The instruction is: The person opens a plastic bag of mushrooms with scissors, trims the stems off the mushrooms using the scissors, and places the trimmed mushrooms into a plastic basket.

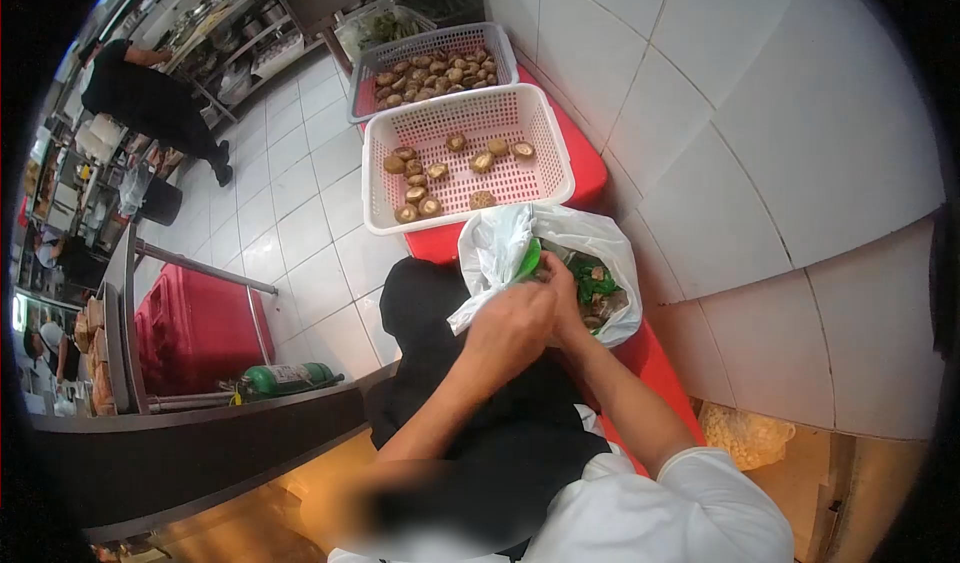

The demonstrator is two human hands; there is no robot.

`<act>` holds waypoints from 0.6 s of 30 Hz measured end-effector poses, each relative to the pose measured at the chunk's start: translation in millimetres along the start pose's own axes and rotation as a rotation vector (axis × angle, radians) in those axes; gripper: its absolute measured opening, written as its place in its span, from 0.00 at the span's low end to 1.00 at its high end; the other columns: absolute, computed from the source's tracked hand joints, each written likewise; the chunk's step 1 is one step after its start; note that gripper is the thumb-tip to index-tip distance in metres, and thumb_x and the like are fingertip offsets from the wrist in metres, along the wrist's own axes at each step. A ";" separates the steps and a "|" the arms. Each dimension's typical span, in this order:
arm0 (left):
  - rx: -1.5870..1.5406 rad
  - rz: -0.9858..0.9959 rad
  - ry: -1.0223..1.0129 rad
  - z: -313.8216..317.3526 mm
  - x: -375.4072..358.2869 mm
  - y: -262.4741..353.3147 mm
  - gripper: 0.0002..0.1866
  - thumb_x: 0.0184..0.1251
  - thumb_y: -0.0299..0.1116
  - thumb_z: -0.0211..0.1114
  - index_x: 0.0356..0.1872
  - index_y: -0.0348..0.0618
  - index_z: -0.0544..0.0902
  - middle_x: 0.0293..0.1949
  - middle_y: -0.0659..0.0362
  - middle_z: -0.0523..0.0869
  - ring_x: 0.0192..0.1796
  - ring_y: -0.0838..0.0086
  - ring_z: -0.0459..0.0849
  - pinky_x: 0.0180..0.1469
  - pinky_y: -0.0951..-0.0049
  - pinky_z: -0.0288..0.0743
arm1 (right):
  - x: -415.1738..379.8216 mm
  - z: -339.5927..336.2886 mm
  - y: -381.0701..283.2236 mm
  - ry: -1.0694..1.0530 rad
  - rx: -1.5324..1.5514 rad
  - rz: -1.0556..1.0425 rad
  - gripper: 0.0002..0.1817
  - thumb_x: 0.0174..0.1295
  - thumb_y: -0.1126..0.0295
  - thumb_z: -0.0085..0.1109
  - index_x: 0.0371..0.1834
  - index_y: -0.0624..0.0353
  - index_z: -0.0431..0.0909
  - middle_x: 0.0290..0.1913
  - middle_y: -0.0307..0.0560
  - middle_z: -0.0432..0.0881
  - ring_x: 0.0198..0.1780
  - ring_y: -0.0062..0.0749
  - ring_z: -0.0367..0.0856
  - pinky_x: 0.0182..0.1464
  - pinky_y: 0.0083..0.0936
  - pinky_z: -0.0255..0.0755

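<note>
Both hands are together over the mouth of a white plastic bag (620, 248). My left hand (508, 325) is closed, its fingers curled inward, beside the bag's bunched left side. My right hand (565, 301) is closed too, thumb and fingers pinched together against the left hand. A flat bright green piece (531, 260) shows just beyond the fingertips. I cannot tell what the fingers hold. Inside the bag lie brown scraps and crumpled green bits (597, 281). Beyond it, a white plastic basket (372, 178) holds several loose brown mushrooms (483, 163).
A grey basket (358, 103) heaped with mushrooms stands behind the white one, both on a red surface (590, 158). A tiled wall (740, 183) closes off the right. At left are a red bin (200, 328), a green cylinder (290, 378) and a person (150, 98) at a counter.
</note>
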State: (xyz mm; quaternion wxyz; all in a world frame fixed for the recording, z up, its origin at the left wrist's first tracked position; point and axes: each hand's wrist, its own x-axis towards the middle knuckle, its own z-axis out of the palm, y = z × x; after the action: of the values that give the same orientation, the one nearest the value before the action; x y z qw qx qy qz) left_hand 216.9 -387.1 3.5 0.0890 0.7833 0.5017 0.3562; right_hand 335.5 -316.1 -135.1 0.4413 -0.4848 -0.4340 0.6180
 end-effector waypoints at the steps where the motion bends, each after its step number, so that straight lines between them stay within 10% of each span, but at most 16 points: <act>1: 0.005 0.056 -0.079 8.3 -5.3 -1.7 0.07 0.61 0.23 0.67 0.41 0.39 0.83 0.38 0.50 0.85 0.44 0.54 0.87 0.48 0.57 0.81 | 0.8 -8.5 2.2 -0.048 -0.006 0.017 0.27 0.64 0.79 0.66 0.69 0.66 0.75 0.53 0.46 0.87 0.51 0.27 0.84 0.53 0.27 0.79; 8: 0.168 -0.169 -0.269 29.7 -15.7 -6.2 0.11 0.61 0.22 0.64 0.45 0.35 0.80 0.42 0.47 0.81 0.45 0.53 0.84 0.51 0.58 0.80 | -31.6 -73.3 -43.4 -0.138 -0.403 -0.031 0.23 0.69 0.70 0.69 0.65 0.64 0.76 0.38 0.51 0.92 0.39 0.23 0.88 0.42 0.25 0.79; 11: 0.262 -0.148 -0.329 45.8 -17.2 -9.1 0.18 0.65 0.28 0.65 0.54 0.33 0.81 0.48 0.44 0.83 0.53 0.50 0.83 0.59 0.53 0.77 | -59.2 -96.6 -64.0 -0.089 -0.512 0.086 0.26 0.64 0.68 0.72 0.64 0.61 0.77 0.38 0.56 0.92 0.39 0.36 0.92 0.44 0.33 0.81; 14: 0.491 0.073 -0.216 66.1 -12.0 -11.5 0.25 0.69 0.38 0.66 0.62 0.32 0.80 0.57 0.40 0.82 0.64 0.46 0.79 0.69 0.46 0.69 | -81.7 -114.4 -69.1 0.130 -1.092 -0.363 0.30 0.58 0.67 0.75 0.65 0.57 0.77 0.41 0.60 0.91 0.42 0.55 0.91 0.45 0.43 0.82; 18: 0.501 -0.119 -0.319 107.6 -2.8 -23.3 0.28 0.70 0.46 0.64 0.63 0.34 0.81 0.63 0.40 0.81 0.69 0.48 0.75 0.74 0.47 0.61 | -88.3 -123.8 -62.9 0.137 -1.233 -0.260 0.33 0.54 0.69 0.74 0.66 0.52 0.76 0.44 0.59 0.90 0.45 0.62 0.88 0.46 0.51 0.81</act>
State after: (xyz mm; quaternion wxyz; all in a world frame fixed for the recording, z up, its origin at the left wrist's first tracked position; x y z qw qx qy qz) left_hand 269.0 -354.8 -88.0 -0.0088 0.7961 0.5987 0.0881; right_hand 477.4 -373.4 -74.3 0.1794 -0.6318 -0.7362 0.1633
